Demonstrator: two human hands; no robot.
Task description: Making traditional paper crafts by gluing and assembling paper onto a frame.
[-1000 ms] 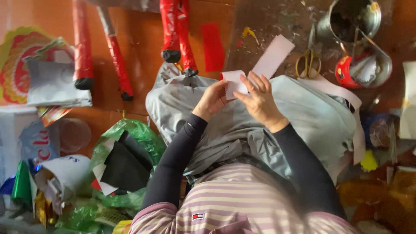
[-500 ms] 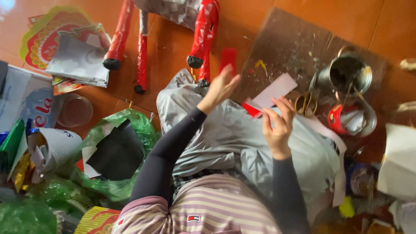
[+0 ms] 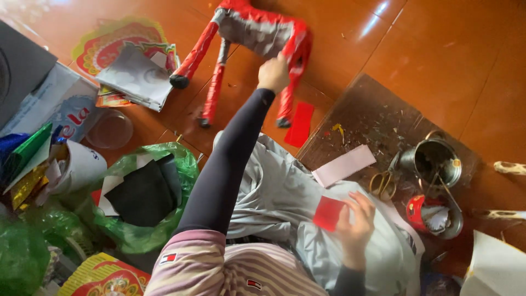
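Left hand point(image 3: 273, 72) now grips the red figure point(image 3: 257, 33) (reached up from the lap), right hand point(image 3: 356, 222) pinching a red square point(image 3: 329, 212).

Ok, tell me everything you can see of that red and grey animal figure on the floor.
The figure looks like a paper-covered, four-legged animal, perhaps a horse; its head is out of frame. The body is grey in the middle with glossy red paper over the edges and down the legs. The thin legs end in dark hoof-like tips. It lies tilted on the polished wooden floor, legs pointing toward the person. The left hand reaches out and touches its body near one red leg. A loose red paper strip lies beside one foot.
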